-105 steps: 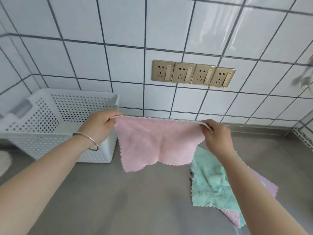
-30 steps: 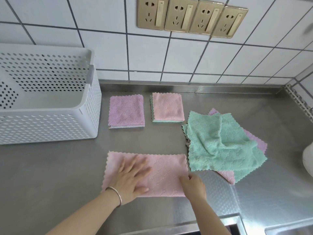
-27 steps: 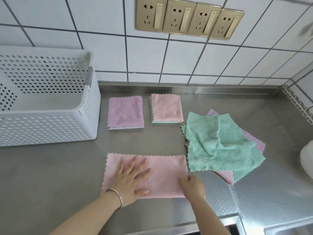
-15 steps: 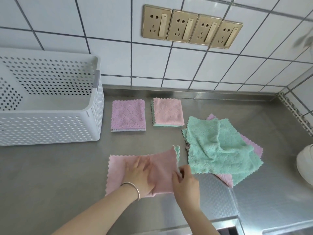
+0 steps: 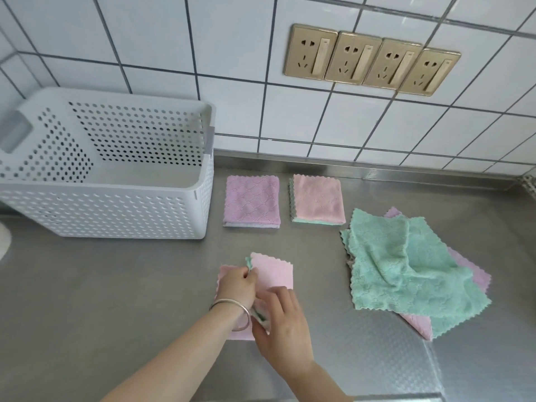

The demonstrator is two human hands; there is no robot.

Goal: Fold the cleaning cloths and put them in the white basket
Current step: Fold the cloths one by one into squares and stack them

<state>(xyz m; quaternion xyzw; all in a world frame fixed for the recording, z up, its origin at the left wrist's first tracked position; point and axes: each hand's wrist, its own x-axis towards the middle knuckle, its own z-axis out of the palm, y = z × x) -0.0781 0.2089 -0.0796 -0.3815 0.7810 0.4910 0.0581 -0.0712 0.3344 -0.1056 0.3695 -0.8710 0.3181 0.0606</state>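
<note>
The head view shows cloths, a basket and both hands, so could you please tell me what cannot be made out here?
- Pink cloth: its near half is hidden under the left hand and right hand.
- Pile of unfolded cloths: the green top cloth hides how many lie beneath.
- White basket: its near wall hides part of the floor; the left end is cut off by the frame edge.
- White object: cut off at the left edge, unidentifiable.

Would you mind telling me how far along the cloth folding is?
Done: two folded cloths, lilac and pink, lie beside the basket. In hand: both hands, left and right, are folding a pink cloth. Left: the unfolded pile, then basketing everything.
</note>
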